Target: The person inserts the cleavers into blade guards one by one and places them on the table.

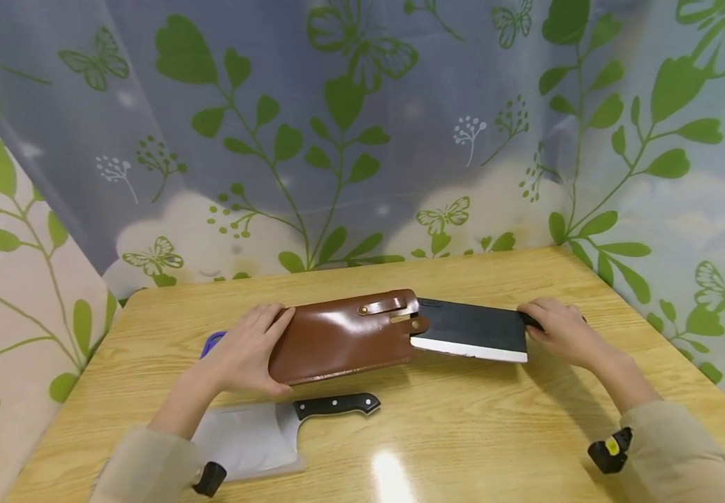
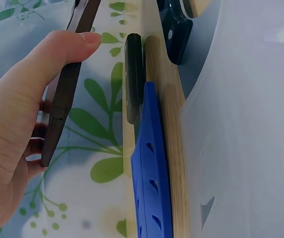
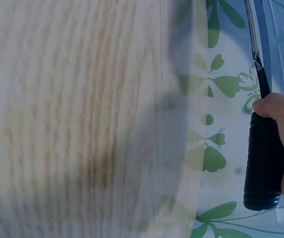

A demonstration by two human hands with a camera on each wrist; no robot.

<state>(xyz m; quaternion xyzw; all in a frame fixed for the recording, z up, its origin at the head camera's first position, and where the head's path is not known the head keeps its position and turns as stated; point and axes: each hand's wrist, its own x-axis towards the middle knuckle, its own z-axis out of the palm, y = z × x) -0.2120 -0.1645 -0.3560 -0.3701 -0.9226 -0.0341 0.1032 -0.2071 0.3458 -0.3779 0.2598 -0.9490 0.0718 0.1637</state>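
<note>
My left hand holds a brown leather knife sheath by its left end, thumb on the near side; the left wrist view shows the sheath nearly edge-on. With my right hand I grip the black handle of a cleaver. Its dark blade, with a bright cutting edge towards me, meets the sheath's right-hand mouth. A snap tab overlaps the blade there. How much of the blade is inside the sheath, I cannot tell. Both things are held above the table.
Below my left hand lies a second cleaver with a riveted black handle and a translucent blade cover. Behind that hand, partly hidden, is a knife with a blue cover. The wooden table ends at a leaf-patterned curtain.
</note>
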